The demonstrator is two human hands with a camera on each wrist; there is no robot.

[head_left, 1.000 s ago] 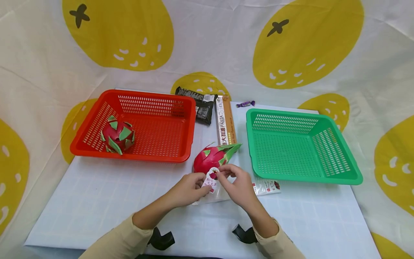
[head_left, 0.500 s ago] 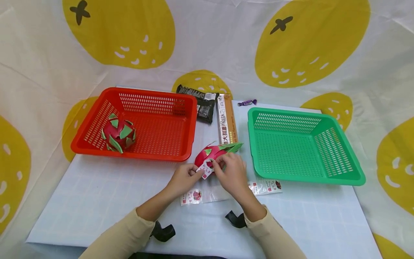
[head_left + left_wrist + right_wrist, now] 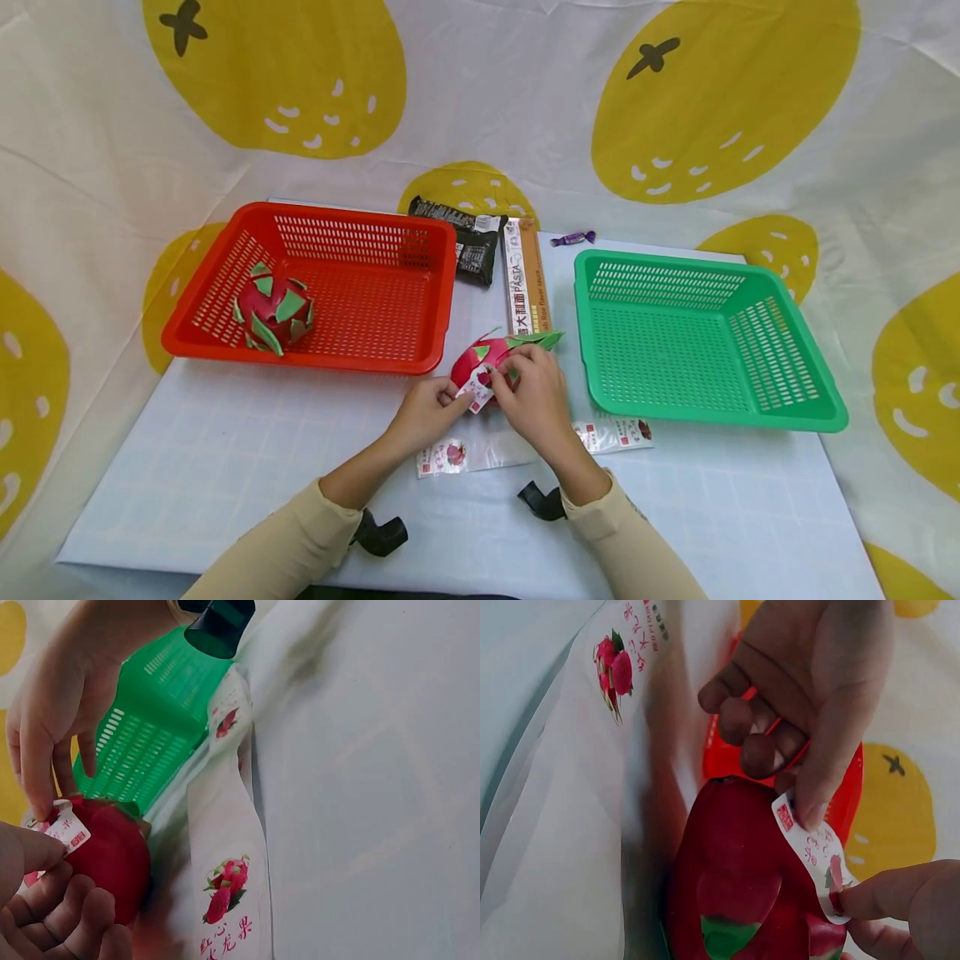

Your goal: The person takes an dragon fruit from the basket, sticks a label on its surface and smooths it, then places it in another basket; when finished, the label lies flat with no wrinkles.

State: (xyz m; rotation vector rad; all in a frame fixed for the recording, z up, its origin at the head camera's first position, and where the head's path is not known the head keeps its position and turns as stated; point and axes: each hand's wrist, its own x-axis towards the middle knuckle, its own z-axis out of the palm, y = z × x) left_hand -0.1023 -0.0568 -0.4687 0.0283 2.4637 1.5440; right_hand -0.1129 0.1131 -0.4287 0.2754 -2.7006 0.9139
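Observation:
A white label sticker [image 3: 475, 392], printed with a dragon fruit, lies against a red dragon fruit [image 3: 465, 364] whose long green leaf tips point right. My left hand [image 3: 423, 412] pinches the lower left end of the sticker between thumb and forefinger. At its upper end, my right hand [image 3: 536, 396] pinches the other edge. The right wrist view shows the sticker [image 3: 814, 851] slightly curved along the fruit's side [image 3: 727, 847]. Beneath the hands, a strip of sticker backing [image 3: 510, 450] bearing similar labels stretches across the table.
A red basket [image 3: 360, 367] on the left holds another dragon fruit [image 3: 273, 312]. To the right stands a green basket [image 3: 675, 412]. Behind the near fruit lie a pasta box [image 3: 525, 275], a black packet [image 3: 476, 254] and a purple-wrapped candy [image 3: 573, 238].
Both hands have moved forward, bringing the sticker from in front of the dragon fruit up against it. More of the backing strip shows. Over the last half second, the hands have barely shifted.

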